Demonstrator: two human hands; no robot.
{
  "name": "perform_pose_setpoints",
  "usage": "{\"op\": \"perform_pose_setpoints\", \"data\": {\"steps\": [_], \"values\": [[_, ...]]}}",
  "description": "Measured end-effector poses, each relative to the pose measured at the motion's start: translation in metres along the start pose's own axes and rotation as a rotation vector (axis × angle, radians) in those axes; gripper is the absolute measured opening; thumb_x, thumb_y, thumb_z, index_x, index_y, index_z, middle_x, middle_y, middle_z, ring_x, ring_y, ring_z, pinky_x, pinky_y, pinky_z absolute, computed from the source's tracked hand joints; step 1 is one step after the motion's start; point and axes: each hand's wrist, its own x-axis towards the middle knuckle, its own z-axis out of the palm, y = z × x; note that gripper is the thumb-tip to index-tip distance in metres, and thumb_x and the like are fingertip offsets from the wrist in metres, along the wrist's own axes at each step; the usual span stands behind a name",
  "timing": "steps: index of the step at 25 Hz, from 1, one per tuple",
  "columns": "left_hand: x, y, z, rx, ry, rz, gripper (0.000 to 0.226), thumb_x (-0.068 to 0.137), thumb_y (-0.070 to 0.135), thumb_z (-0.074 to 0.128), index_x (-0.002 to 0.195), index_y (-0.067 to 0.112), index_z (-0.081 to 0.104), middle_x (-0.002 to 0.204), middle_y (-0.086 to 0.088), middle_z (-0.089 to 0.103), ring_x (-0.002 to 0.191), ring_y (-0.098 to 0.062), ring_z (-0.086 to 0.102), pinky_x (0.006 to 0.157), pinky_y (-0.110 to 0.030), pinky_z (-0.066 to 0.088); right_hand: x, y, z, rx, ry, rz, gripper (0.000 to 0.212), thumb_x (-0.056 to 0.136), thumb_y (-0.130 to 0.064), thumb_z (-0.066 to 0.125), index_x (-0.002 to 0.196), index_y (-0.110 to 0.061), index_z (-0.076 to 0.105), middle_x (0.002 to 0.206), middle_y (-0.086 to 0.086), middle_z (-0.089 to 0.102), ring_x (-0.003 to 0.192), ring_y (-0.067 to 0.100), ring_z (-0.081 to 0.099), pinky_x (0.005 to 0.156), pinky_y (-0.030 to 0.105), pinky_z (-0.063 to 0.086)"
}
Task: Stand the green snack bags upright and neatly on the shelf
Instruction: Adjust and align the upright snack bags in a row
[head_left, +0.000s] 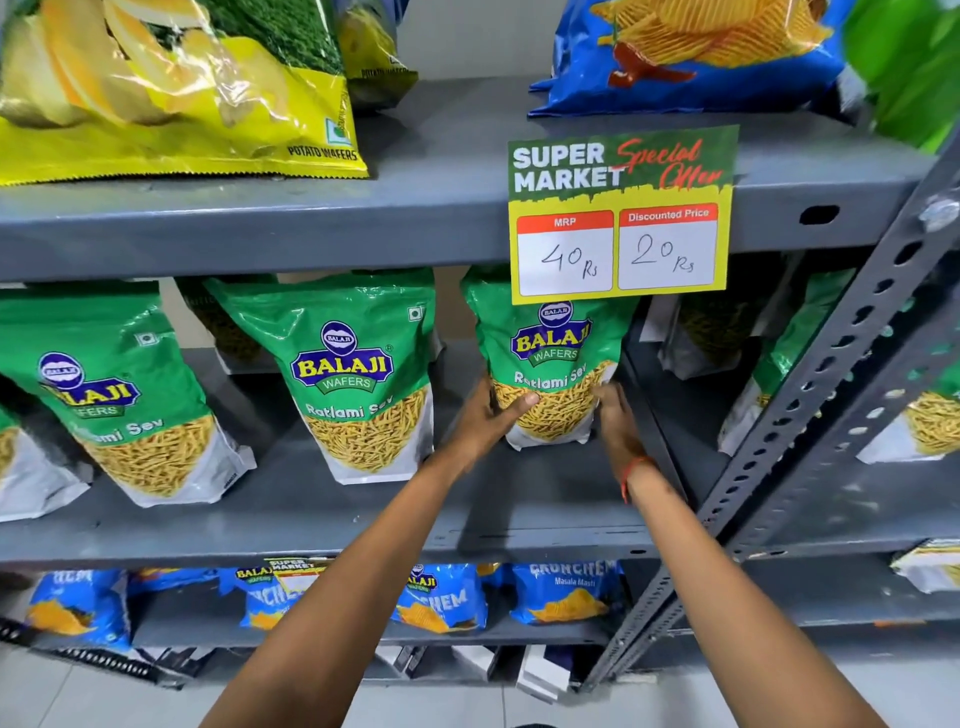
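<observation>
Green Ratlami Sev snack bags stand in a row on the grey middle shelf (322, 514). The right-hand bag (550, 364) stands upright under the price card. My left hand (485, 415) presses its left lower side, thumb across the front. My right hand (615, 415) touches its right lower edge, fingers curled against it. A middle bag (358, 374) stands upright to the left, and a left bag (119, 395) leans slightly. More green bags (223, 322) sit behind the front row, partly hidden.
A yellow-green price card (621, 218) hangs from the upper shelf edge over the held bag's top. A perforated grey upright (831, 395) stands right of my right hand, with further green bags (795, 353) beyond it. Blue bags (566, 592) fill the lower shelf; yellow bags (171, 88) lie above.
</observation>
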Motion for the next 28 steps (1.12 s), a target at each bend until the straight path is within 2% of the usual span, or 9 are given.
{"op": "perform_pose_setpoints", "data": {"steps": [2,5,8,10,13,18,23,26,28], "values": [[-0.001,0.005,0.003,-0.015,-0.012,-0.023,0.059,0.081,0.028,0.067,0.132,0.017,0.040,0.125,0.001,0.058,0.113,-0.014,0.057,0.094,-0.024,0.050,-0.006,-0.004,-0.003,0.024,0.042,0.034,0.019,0.086,-0.029,0.036,0.074,-0.023,0.050,0.093,0.005,0.058,0.095,0.020,0.051,0.079,0.035,0.039],[-0.014,0.009,0.016,-0.078,-0.049,-0.041,0.051,0.085,0.016,0.064,0.129,0.014,0.040,0.118,0.003,0.057,0.103,-0.005,0.057,0.079,-0.006,0.049,-0.014,0.003,-0.011,0.035,0.137,0.069,0.022,0.082,-0.034,0.030,0.073,-0.021,0.046,0.081,0.003,0.054,0.085,0.020,0.049,0.073,0.033,0.038],[-0.022,0.005,0.025,-0.115,-0.067,-0.068,0.056,0.083,0.024,0.065,0.131,0.018,0.037,0.120,0.004,0.056,0.101,0.001,0.055,0.088,-0.015,0.048,-0.018,0.011,-0.015,0.036,0.209,0.133,0.032,0.077,-0.040,0.026,0.087,-0.019,0.049,0.097,0.009,0.059,0.091,0.024,0.054,0.084,0.041,0.045],[-0.024,0.003,0.024,-0.116,-0.072,-0.079,0.063,0.080,0.025,0.068,0.134,0.020,0.035,0.124,0.004,0.054,0.106,-0.005,0.054,0.086,-0.014,0.047,-0.021,0.008,-0.014,0.037,0.215,0.138,0.028,0.084,-0.037,0.026,0.088,-0.019,0.047,0.097,0.011,0.059,0.091,0.025,0.053,0.082,0.041,0.043],[-0.025,-0.005,0.020,-0.088,-0.097,-0.087,0.072,0.074,0.013,0.075,0.133,0.022,0.034,0.129,-0.001,0.053,0.115,-0.017,0.051,0.099,-0.032,0.046,-0.029,0.008,-0.014,0.060,0.236,0.106,0.022,0.092,-0.030,0.028,0.096,-0.019,0.047,0.101,0.013,0.059,0.091,0.024,0.053,0.079,0.037,0.040],[-0.022,-0.008,0.021,-0.112,-0.094,-0.104,0.070,0.073,0.010,0.075,0.131,0.020,0.037,0.134,-0.007,0.053,0.121,-0.024,0.050,0.104,-0.043,0.044,-0.043,0.017,-0.014,0.092,0.191,-0.035,0.050,0.069,-0.052,0.032,0.102,-0.018,0.048,0.102,0.009,0.058,0.092,0.021,0.053,0.080,0.038,0.042],[-0.023,-0.005,0.032,-0.123,-0.108,-0.125,0.068,0.073,0.011,0.075,0.129,0.019,0.038,0.135,-0.010,0.052,0.124,-0.026,0.050,0.105,-0.044,0.043,-0.042,0.014,-0.020,0.082,0.235,0.010,0.064,0.063,-0.060,0.026,0.106,-0.017,0.046,0.107,0.012,0.057,0.101,0.028,0.054,0.086,0.045,0.043],[-0.028,-0.001,0.032,-0.065,-0.057,-0.113,0.081,0.069,0.026,0.079,0.134,0.020,0.031,0.140,-0.007,0.048,0.129,-0.025,0.045,0.106,-0.043,0.041,-0.052,0.012,-0.015,-0.036,0.256,-0.069,0.058,0.090,-0.041,0.031,0.139,-0.009,0.030,0.145,0.018,0.037,0.134,0.030,0.035,0.107,0.042,0.032],[-0.041,0.006,0.029,0.066,0.078,-0.042,0.089,0.068,0.040,0.077,0.138,0.020,0.027,0.144,-0.003,0.044,0.131,-0.018,0.041,0.107,-0.038,0.039,-0.065,0.009,-0.008,-0.120,0.408,-0.260,0.052,0.092,-0.025,0.036,0.140,-0.007,0.029,0.146,0.022,0.032,0.137,0.032,0.027,0.113,0.041,0.025]]}}
